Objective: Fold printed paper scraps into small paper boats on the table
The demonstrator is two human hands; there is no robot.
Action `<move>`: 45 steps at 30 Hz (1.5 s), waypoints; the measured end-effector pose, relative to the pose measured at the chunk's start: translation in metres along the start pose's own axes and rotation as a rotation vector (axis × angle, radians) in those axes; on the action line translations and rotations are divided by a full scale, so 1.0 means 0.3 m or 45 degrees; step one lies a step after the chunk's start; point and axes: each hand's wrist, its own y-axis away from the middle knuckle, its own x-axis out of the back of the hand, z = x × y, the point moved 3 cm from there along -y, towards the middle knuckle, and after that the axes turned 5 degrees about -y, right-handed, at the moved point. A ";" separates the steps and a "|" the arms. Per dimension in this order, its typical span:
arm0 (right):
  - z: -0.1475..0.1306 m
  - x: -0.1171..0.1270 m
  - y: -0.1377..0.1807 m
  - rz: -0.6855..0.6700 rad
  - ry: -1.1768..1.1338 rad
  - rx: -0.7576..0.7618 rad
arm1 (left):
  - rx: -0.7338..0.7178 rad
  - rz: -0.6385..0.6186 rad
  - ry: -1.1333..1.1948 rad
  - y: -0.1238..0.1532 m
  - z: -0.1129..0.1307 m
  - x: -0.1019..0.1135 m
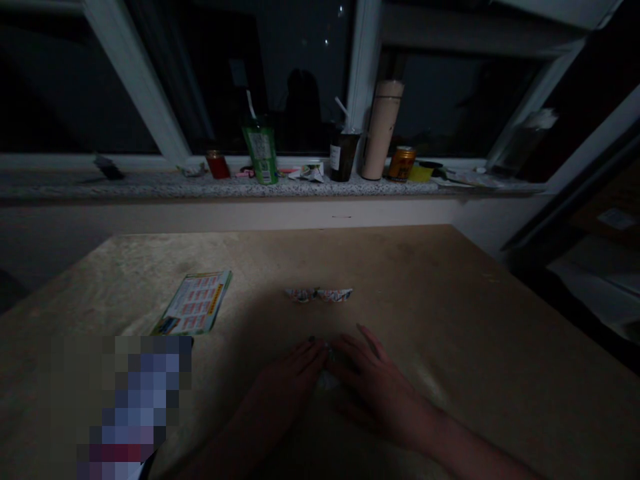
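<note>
A small pale piece of folded paper (328, 379) lies on the table between my hands, mostly covered by fingers and too dark to make out its shape. My left hand (293, 373) presses it from the left, fingers together. From the right, my right hand (367, 377) holds it with bent fingers, while one finger sticks up. Just beyond the hands, two flat folded printed paper pieces (335, 294) lie end to end, touching or nearly so. Neither hand touches them.
A printed calendar card (195, 303) lies at the left, with a blurred-out object (145, 393) below it. Along the granite windowsill (225, 190) stand a green cup (263, 153), a dark cup (344, 157), a pink flask (383, 130), an orange can (401, 164) and a red jar (217, 165).
</note>
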 end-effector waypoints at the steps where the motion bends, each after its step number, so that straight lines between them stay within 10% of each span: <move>1: -0.002 0.002 0.000 0.012 -0.001 -0.002 | 0.000 0.002 -0.011 0.000 0.001 0.001; 45: 0.038 0.007 -0.057 0.103 0.244 0.007 | 0.073 -0.044 -0.117 -0.011 0.025 0.015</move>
